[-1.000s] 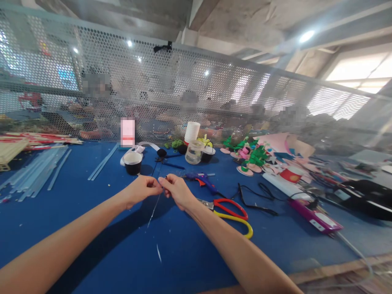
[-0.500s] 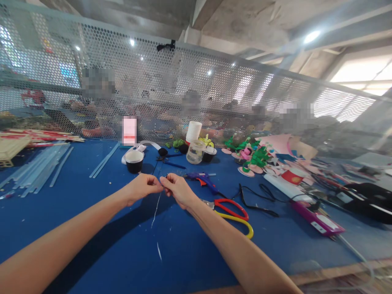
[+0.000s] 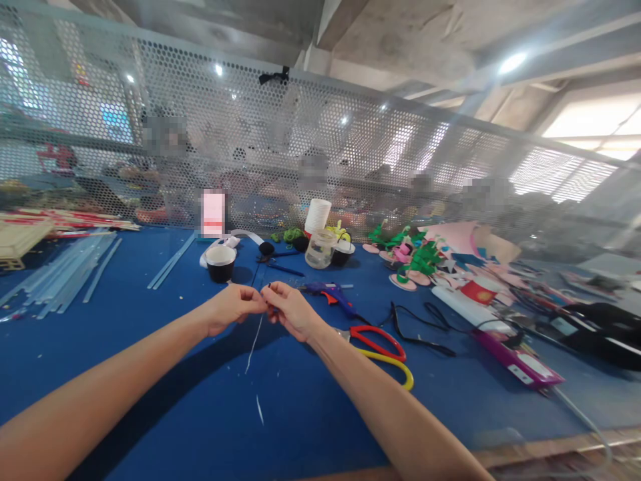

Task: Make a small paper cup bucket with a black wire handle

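My left hand [image 3: 231,308] and my right hand [image 3: 290,309] meet fingertip to fingertip above the blue table [image 3: 125,347]. Both pinch the top of a thin pale strand [image 3: 254,344] that hangs down from the fingers to the table. A tiny dark piece sticks up between the fingertips; I cannot tell what it is. A short white sliver [image 3: 259,409] lies loose on the table nearer to me.
Red-and-yellow scissors [image 3: 381,347] and a blue glue gun [image 3: 331,294] lie right of my hands. A black cup [image 3: 220,262], a clear jar [image 3: 319,248] and clear sticks [image 3: 65,274] sit farther back. Foam flowers [image 3: 418,257] crowd the right. People sit behind a perforated screen [image 3: 300,147].
My hands stay pinched together on the strand and have barely shifted. The view has drifted slightly.
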`<state>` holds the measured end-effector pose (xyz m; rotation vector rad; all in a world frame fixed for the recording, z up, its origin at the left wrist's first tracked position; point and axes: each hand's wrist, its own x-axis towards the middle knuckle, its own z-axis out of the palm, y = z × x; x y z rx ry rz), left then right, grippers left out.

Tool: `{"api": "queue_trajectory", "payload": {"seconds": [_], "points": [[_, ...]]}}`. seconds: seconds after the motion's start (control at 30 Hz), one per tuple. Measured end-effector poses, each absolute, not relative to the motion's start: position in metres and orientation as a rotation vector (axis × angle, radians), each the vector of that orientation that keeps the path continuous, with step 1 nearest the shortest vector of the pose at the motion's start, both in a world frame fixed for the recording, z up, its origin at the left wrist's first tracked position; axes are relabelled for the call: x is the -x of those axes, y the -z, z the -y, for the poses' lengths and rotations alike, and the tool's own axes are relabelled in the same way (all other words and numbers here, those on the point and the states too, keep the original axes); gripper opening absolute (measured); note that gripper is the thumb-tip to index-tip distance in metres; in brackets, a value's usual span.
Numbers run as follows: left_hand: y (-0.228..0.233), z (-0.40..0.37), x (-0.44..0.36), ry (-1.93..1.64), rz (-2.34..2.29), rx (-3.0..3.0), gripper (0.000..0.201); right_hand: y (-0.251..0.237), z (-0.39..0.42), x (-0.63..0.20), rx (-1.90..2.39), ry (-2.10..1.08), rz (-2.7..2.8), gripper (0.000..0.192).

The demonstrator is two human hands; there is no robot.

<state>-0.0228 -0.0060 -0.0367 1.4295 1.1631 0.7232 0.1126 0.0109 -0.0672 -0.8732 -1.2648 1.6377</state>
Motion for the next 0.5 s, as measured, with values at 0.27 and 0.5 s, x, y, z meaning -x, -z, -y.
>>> {"api": "queue_trajectory", "payload": {"seconds": [0.27,0.5], "points": [[0.0383,0.0046,0.0228,-0.728,-1.212,-1.537,0.031,0.0703,-0.0139,-0.1125,0.927,-1.552,1.265,0.040],[0.0367,0.0066,0.0209,-0.729,-1.197,-1.476,0.030,0.0709,-0.0120,-0.1114,0.953,-1.498,1.289,0.038]]}}
